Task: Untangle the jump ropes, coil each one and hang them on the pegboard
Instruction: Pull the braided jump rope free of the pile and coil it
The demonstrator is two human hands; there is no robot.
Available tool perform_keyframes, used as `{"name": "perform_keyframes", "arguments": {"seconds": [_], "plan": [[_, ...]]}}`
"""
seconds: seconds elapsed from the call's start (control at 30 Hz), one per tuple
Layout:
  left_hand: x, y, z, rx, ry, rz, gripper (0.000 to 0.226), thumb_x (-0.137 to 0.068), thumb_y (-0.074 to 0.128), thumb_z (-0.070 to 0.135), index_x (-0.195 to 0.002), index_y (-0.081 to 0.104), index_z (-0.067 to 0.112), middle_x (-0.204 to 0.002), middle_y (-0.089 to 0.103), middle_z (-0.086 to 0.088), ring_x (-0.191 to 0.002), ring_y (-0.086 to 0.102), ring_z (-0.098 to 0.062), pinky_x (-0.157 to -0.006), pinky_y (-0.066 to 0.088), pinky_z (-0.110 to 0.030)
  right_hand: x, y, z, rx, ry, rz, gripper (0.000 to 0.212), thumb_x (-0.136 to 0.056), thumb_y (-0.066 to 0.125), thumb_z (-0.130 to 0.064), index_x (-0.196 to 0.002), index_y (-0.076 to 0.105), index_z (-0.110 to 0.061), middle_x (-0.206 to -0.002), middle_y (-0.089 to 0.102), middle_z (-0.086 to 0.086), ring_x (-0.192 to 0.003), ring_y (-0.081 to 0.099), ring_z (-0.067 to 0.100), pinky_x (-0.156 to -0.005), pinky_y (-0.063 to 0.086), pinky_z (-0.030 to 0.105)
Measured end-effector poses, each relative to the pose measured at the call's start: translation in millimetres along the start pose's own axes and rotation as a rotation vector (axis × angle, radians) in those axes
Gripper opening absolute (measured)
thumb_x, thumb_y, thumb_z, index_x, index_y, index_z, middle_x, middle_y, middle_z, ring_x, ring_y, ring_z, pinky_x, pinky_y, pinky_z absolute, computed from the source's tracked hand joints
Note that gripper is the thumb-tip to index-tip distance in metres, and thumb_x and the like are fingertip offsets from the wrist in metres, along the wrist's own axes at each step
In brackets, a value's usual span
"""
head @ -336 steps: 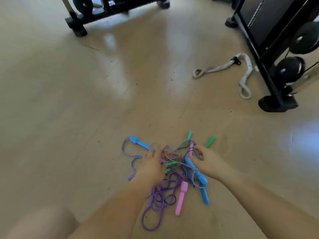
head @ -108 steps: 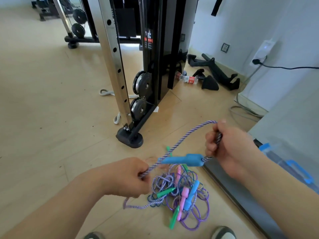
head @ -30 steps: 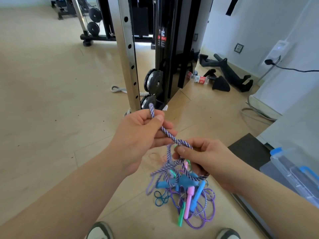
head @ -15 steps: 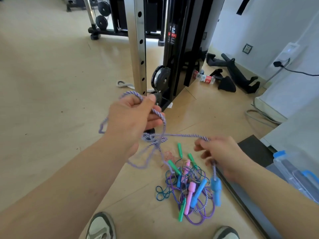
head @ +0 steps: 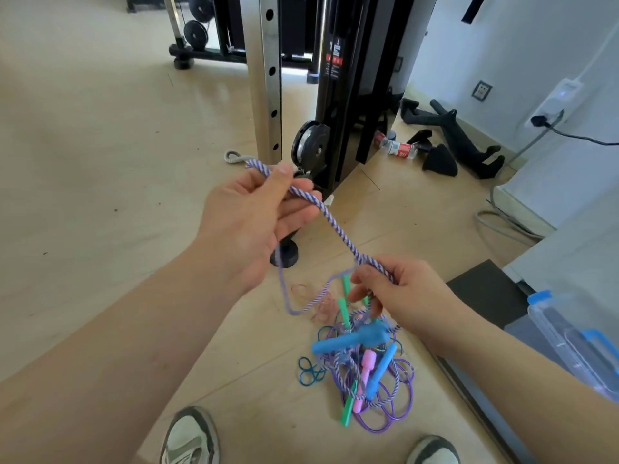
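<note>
Striped rope (head: 330,217) pinched under left hand (head: 249,222) thumb at centre frame, right hand (head: 402,293) gripping it lower right, both raised.

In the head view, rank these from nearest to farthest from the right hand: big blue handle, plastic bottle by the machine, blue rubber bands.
From the right hand:
1. Big blue handle, dangling just below it.
2. Blue rubber bands, on the floor, lower left.
3. Plastic bottle, far up, beside the machine's base.
</note>
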State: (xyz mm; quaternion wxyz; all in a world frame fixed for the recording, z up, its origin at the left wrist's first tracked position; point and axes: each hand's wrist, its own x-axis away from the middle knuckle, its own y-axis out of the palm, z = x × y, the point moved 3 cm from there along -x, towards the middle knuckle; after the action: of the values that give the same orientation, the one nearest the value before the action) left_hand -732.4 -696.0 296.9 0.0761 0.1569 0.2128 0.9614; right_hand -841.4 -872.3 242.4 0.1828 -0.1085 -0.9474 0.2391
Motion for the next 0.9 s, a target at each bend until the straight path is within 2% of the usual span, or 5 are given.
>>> {"name": "perform_keyframes", "arguments": {"seconds": [0.1, 0.3, 0.53, 0.8, 0.9], "plan": [[2.3, 4.9, -14.1, -0.047, -0.179, -0.096, 0.022, -0.103, 0.060, 0.020, -0.112, 0.064, 0.001, -0.111, 0.075, -0.021, -0.097, 0.077, -0.033, -0.082, 0.064, -0.042, -0.3, -3.8, -10.7, -0.512, -0.009, -0.008, 0.024, -0.107, 0.051, -0.022, -0.091, 0.066, -0.011, -0.078, 0.075, 0.012, -0.053, 0.050, 0.020, -0.046, 0.032, 0.026], [35.0, 18.1, -67.7, -0.915, -0.202, -0.725, 0.034, -0.073, 0.070, 0.013, -0.106, 0.071, 0.020, -0.107, 0.077, -0.006, -0.103, 0.072, -0.022, -0.096, 0.057, -0.039, 4.4, -23.8, -33.4, -0.876, -0.055, -0.075, 0.028, -0.106, 0.047, -0.032, -0.091, 0.065, -0.016, -0.073, 0.062, 0.010, -0.048, 0.043, 0.017, -0.053, 0.031, 0.030], [24.1, 18.0, -59.7, -1.241, 0.080, -0.621, 0.021, -0.100, 0.062, 0.036, -0.095, 0.075, 0.021, -0.092, 0.076, 0.002, -0.083, 0.070, -0.008, -0.083, 0.054, -0.028, -0.1, -34.3, -23.2, -0.735, 0.003, 0.030, 0.033, -0.108, 0.045, -0.035, -0.109, 0.065, -0.008, -0.098, 0.078, 0.013, -0.047, 0.040, 0.014, -0.047, 0.025, 0.026], [25.7, 31.5, -40.4, -0.574, -0.051, -0.236, 0.032, -0.107, 0.051, 0.023, -0.102, 0.062, -0.006, -0.078, 0.078, -0.014, -0.072, 0.078, -0.026, -0.066, 0.066, -0.034, 17.7, -18.2, -14.2, -0.250, 0.094, -0.221, 0.038, -0.109, 0.044, -0.037, -0.103, 0.070, -0.009, -0.053, 0.065, -0.017, -0.040, 0.036, 0.008, -0.042, 0.033, 0.016], [20.5, 30.5, -34.4, -0.304, -0.142, -0.133, 0.031, -0.107, 0.051, 0.023, -0.102, 0.064, -0.004, -0.079, 0.078, -0.018, -0.072, 0.078, -0.028, -0.064, 0.065, -0.032, 13.7, -15.7, -10.3, -0.183, 0.067, -0.206, 0.033, -0.105, 0.051, -0.040, -0.101, 0.073, -0.016, -0.075, 0.076, -0.012, -0.050, 0.045, 0.014, -0.050, 0.043, 0.020]]}}
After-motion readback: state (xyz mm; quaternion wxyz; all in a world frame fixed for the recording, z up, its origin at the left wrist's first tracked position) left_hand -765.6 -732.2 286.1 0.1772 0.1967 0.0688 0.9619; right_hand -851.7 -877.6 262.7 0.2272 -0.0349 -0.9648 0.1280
